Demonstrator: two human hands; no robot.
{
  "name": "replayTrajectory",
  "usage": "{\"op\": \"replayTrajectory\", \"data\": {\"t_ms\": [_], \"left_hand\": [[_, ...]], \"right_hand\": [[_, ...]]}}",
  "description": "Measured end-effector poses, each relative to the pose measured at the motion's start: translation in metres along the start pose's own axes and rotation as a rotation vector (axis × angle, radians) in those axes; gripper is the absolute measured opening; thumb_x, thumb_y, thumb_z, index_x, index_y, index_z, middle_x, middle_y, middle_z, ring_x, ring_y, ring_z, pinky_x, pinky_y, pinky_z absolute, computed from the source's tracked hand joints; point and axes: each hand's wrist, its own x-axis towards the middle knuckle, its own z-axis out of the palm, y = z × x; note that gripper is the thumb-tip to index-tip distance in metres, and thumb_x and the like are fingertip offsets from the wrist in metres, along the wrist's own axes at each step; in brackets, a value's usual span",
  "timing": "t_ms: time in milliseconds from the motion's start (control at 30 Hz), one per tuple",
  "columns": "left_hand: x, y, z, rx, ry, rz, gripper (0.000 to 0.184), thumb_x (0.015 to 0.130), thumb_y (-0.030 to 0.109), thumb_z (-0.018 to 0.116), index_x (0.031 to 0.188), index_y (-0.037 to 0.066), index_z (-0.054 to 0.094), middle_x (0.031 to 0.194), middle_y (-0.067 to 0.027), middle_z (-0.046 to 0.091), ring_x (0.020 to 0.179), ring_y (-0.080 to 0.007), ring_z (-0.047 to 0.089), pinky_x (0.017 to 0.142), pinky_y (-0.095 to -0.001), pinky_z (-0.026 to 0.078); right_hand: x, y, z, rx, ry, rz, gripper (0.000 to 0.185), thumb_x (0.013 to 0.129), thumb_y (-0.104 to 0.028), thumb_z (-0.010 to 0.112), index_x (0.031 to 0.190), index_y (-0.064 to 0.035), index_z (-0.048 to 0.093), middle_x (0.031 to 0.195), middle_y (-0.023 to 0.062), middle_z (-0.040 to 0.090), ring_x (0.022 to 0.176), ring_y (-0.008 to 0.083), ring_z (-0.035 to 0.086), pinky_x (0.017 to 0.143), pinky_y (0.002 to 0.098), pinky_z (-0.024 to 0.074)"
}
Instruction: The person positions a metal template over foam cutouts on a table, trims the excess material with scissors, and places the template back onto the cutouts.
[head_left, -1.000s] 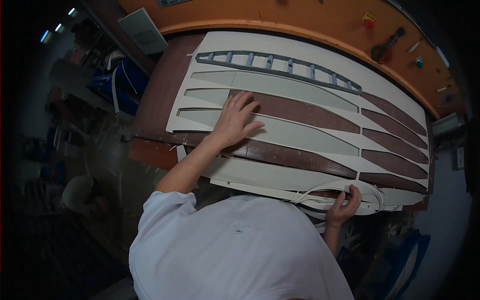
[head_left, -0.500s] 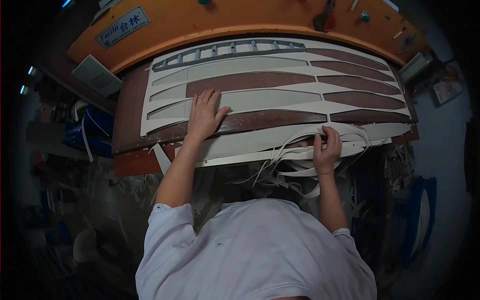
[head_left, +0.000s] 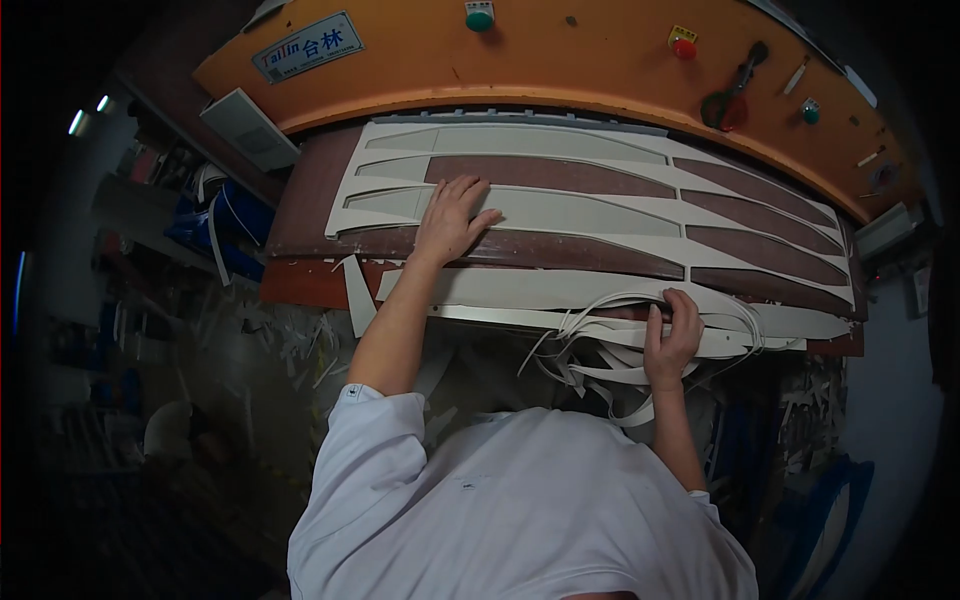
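Observation:
My left hand lies flat with its fingers stretched on a white sheet that has long tapered cutouts. Pale material shows through some cutouts and the brown board beneath through others. Near the front edge my right hand is curled round a bundle of thin white offcut strips, which loop and hang over the edge. Behind the sheet, the grey ladder-like metal frame shows only as a thin line, mostly hidden by the orange machine.
Across the back runs an orange machine beam with a green button, a red button and scissors. The brown board lies under the sheet. A blue bag stands at left; scraps litter the floor.
The grey metal frame, fully visible before, is now mostly hidden by the machine's edge. The whole view has shifted, showing more of the beam. Both hands keep their poses.

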Motion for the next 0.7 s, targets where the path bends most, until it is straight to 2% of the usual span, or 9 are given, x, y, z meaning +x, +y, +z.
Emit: {"op": "replayTrajectory", "data": {"t_ms": [100, 200, 233, 333, 400, 467, 533, 600, 700], "left_hand": [[0.000, 0.003, -0.001, 0.004, -0.010, -0.025, 0.059, 0.093, 0.050, 0.058, 0.136, 0.009, 0.055, 0.144, -0.0136, 0.049, 0.137, -0.0297, 0.040, 0.120, -0.0453, 0.022], [-0.001, 0.003, 0.000, 0.008, 0.013, -0.001, 0.058, 0.092, 0.047, 0.060, 0.135, 0.009, 0.055, 0.144, -0.0139, 0.048, 0.136, -0.0300, 0.041, 0.120, -0.0454, 0.023], [-0.003, 0.006, -0.003, 0.016, 0.003, -0.012, 0.056, 0.092, 0.045, 0.061, 0.135, 0.009, 0.055, 0.143, -0.0138, 0.049, 0.136, -0.0306, 0.041, 0.120, -0.0458, 0.023], [0.000, 0.013, -0.005, 0.037, -0.008, -0.008, 0.055, 0.091, 0.041, 0.063, 0.135, 0.009, 0.055, 0.142, -0.0138, 0.050, 0.135, -0.0318, 0.042, 0.119, -0.0469, 0.024], [0.004, 0.016, -0.006, 0.040, -0.016, 0.000, 0.054, 0.091, 0.038, 0.064, 0.136, 0.009, 0.054, 0.142, -0.0139, 0.050, 0.135, -0.0322, 0.042, 0.118, -0.0474, 0.025], [0.004, 0.016, -0.003, 0.044, -0.016, -0.003, 0.054, 0.091, 0.038, 0.064, 0.136, 0.009, 0.055, 0.142, -0.0139, 0.050, 0.135, -0.0322, 0.042, 0.118, -0.0476, 0.026], [0.005, 0.019, -0.004, 0.056, -0.018, -0.010, 0.052, 0.091, 0.036, 0.064, 0.135, 0.010, 0.055, 0.142, -0.0137, 0.051, 0.135, -0.0320, 0.043, 0.118, -0.0477, 0.026], [0.004, 0.017, -0.003, 0.076, -0.024, -0.019, 0.051, 0.093, 0.035, 0.061, 0.137, 0.011, 0.053, 0.143, -0.0134, 0.049, 0.135, -0.0336, 0.042, 0.118, -0.0477, 0.026], [0.002, 0.013, -0.005, 0.055, 0.006, -0.009, 0.053, 0.091, 0.038, 0.064, 0.135, 0.010, 0.055, 0.142, -0.0135, 0.050, 0.133, -0.0343, 0.044, 0.118, -0.0478, 0.027]], "right_hand": [[0.001, 0.001, -0.012, 0.063, -0.060, 0.013, 0.031, 0.085, -0.010, 0.068, 0.114, -0.0027, 0.063, 0.119, 0.0121, 0.061, 0.101, 0.0292, 0.059, 0.089, 0.0396, 0.0437], [0.004, 0.017, -0.022, 0.314, -0.174, 0.121, 0.029, 0.086, -0.010, 0.068, 0.114, -0.0021, 0.063, 0.119, 0.0125, 0.062, 0.104, 0.0282, 0.060, 0.089, 0.0383, 0.0467], [0.012, 0.019, -0.032, 0.410, -0.245, 0.158, 0.028, 0.090, -0.012, 0.065, 0.115, -0.0009, 0.062, 0.115, 0.0126, 0.063, 0.101, 0.0246, 0.062, 0.085, 0.0353, 0.0497], [0.054, 0.049, -0.061, 0.689, -0.527, 0.562, 0.028, 0.093, -0.013, 0.063, 0.118, 0.0004, 0.061, 0.111, 0.0126, 0.064, 0.095, 0.0212, 0.063, 0.082, 0.0329, 0.0504], [0.094, 0.084, -0.061, 0.598, -0.284, 0.385, 0.032, 0.095, -0.017, 0.061, 0.122, 0.0003, 0.060, 0.109, 0.0125, 0.064, 0.091, 0.0186, 0.062, 0.080, 0.0317, 0.0500], [0.153, 0.126, -0.067, 0.337, -0.188, 0.371, 0.040, 0.096, -0.023, 0.059, 0.129, 0.0000, 0.056, 0.118, 0.0148, 0.063, 0.094, 0.0234, 0.063, 0.083, 0.0333, 0.0500], [0.210, 0.167, -0.069, 0.086, -0.030, 0.250, 0.051, 0.098, -0.030, 0.057, 0.137, 0.0020, 0.050, 0.129, 0.0200, 0.059, 0.106, 0.0321, 0.062, 0.089, 0.0380, 0.0489], [0.255, 0.189, -0.072, -0.052, 0.109, 0.160, 0.057, 0.099, -0.033, 0.055, 0.140, 0.0046, 0.044, 0.137, 0.0246, 0.052, 0.120, 0.0390, 0.055, 0.098, 0.0420, 0.0449], [0.309, 0.223, -0.069, -0.196, 0.182, 0.140, 0.061, 0.100, -0.037, 0.054, 0.143, 0.0039, 0.040, 0.143, 0.0265, 0.043, 0.130, 0.0401, 0.046, 0.107, 0.0433, 0.0402]]}}
